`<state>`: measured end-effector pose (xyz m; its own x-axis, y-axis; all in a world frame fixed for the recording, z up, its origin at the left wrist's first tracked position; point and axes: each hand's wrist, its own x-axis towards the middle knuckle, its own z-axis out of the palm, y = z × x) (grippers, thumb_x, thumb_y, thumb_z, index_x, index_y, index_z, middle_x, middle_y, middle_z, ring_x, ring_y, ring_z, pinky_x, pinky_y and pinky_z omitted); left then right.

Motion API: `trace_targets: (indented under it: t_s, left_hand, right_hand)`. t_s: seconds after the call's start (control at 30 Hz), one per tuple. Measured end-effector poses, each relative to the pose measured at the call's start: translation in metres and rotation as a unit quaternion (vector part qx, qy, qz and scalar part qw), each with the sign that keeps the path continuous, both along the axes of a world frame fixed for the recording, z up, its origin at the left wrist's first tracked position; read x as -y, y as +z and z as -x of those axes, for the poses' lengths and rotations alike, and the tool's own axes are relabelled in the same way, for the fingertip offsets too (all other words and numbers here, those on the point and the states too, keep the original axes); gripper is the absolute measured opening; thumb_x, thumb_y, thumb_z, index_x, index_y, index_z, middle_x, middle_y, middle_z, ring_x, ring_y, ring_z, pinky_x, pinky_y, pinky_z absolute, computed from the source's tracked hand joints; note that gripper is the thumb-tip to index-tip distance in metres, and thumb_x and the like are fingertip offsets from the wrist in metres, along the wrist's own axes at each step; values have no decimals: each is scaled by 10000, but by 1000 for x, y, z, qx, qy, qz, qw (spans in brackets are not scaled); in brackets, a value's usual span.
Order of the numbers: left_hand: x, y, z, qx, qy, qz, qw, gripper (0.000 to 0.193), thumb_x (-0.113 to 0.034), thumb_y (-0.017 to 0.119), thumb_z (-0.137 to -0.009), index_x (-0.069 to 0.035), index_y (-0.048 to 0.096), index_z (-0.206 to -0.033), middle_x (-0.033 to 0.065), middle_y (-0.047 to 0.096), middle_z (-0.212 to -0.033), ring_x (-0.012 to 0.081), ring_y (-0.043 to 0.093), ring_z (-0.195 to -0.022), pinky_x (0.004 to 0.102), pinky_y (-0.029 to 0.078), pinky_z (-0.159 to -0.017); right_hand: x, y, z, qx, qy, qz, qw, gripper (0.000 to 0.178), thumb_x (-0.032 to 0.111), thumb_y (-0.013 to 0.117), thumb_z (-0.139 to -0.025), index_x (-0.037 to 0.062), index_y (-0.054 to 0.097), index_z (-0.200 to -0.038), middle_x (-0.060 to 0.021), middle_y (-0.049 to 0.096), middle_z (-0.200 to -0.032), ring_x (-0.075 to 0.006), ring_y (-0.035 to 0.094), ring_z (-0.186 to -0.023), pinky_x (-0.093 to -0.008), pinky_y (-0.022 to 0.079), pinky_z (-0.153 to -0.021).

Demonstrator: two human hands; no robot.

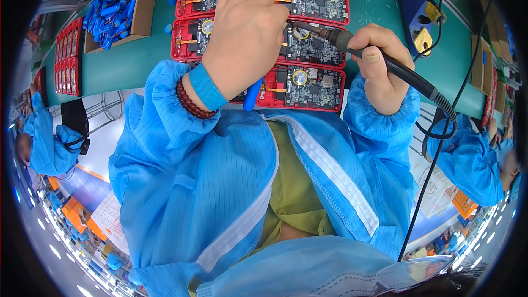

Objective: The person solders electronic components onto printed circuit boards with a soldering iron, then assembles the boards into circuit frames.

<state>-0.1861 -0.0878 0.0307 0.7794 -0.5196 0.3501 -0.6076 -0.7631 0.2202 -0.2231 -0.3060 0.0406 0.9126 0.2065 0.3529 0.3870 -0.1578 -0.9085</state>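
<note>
So, left hand (245,38) arched over the middle of the red cases (342,85), knuckles up, wrist bent, fingers curled down; the fingertips are hidden, so whether they pinch anything I cannot tell. Right hand (382,69) out to the side, thumb and fingers closed firmly around the soldering iron (410,70), its slim metal tip angled left across a board, close to the left fingers. Smooth dark handle, ribbed sleeve, curling black cable! Hard, glossy red plastic frames grey boards packed with tiny parts, each visible round cell (299,77) a shiny disc. Below the left palm, a smooth blue cylinder (252,95). Stretchy woven wristband (208,87), polished dark beads (192,102), gathered, finely striped blue cuffs (379,111).
</note>
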Motion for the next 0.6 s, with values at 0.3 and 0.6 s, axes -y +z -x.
trace_targets:
  t_s: [0.3,0.6]
  left_hand:
    - [1,1,-2,-3,0,-3,1000,35,-75,633,-754,-48,652,-766,68,600,-771,257,529,-790,388,416,-710]
    - [0,1,-1,-3,0,4,1000,37,-70,625,-753,-45,648,-768,66,600,-772,263,529,-791,396,418,-710]
  right_hand:
    - [5,-2,1,17,18,21,999,182,174,593,-863,-7,609,-878,-86,603,-780,-149,525,-663,-267,412,-601]
    - [42,10,4,50,-144,4,988,200,171,568,-901,6,596,-1010,-77,579,-805,-95,508,-604,-222,396,-553]
